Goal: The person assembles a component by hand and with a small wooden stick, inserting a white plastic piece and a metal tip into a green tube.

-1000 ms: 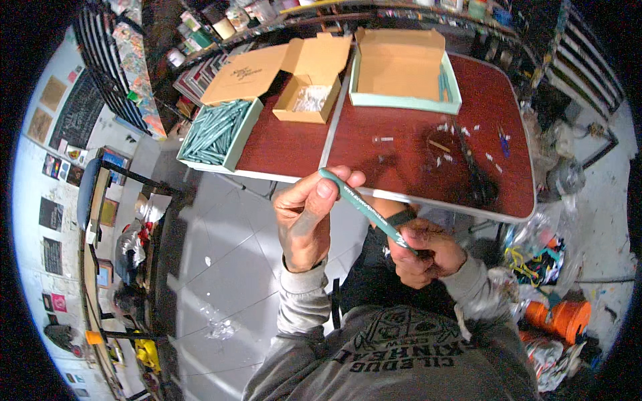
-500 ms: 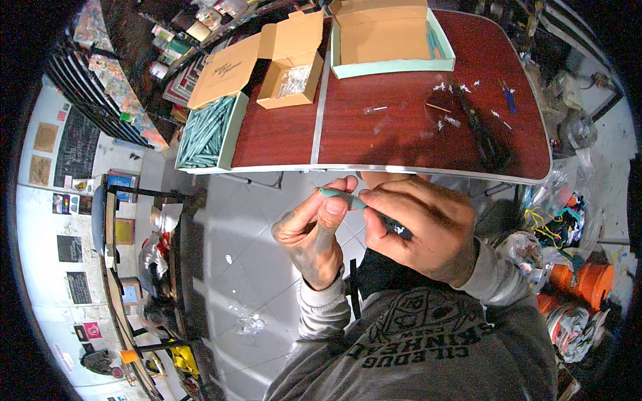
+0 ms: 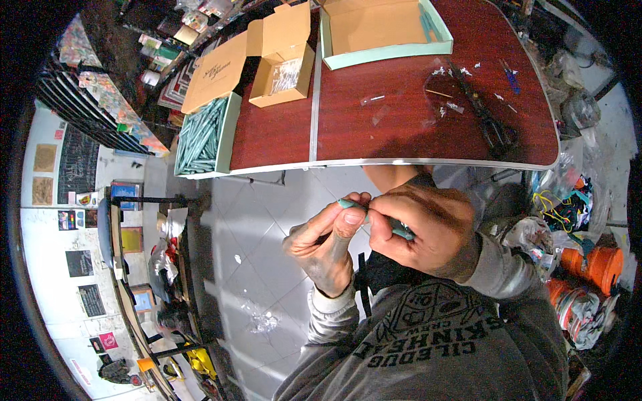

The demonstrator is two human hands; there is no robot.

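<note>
— Grey floor tiles (image 3: 257, 227) lay below a dark red, wood-grained table (image 3: 374, 137) with a pale rim. Where was the work?

— Off the table, in the air on the wearer's side of its near edge: one slim, teal, plastic-looking pen (image 3: 345, 203).

— State of the grip?

— Left hand (image 3: 328, 238): thumb and fingers clamped on the pen near its upper-left end. Right hand (image 3: 430, 230): thumb and forefinger together about mid-barrel, apparently pinching the pen; exact contact was hidden.

— Good technique, in your judgement?

— I judged that the left pinch needed to serve as a firm, still anchor, with the right fingertips close beside it, pressing lightly and along the barrel rather than across. Likely fault: a slip on the smooth, round surface.

— Orientation?

— Long axis ran aslant, from upper left at the left fingertips to lower right beneath the right hand. Upper-left end pointed leftward and away from the wearer; which end wrote could not be told.

— Surroundings?

— On the table, left to right: a mint-sided cardboard box (image 3: 229, 137) heaped with similar teal pens (image 3: 199, 140); a small brown cardboard box (image 3: 277, 98) holding small whitish pieces (image 3: 286, 77); a wide, mint-edged cardboard tray (image 3: 388, 55).
</note>
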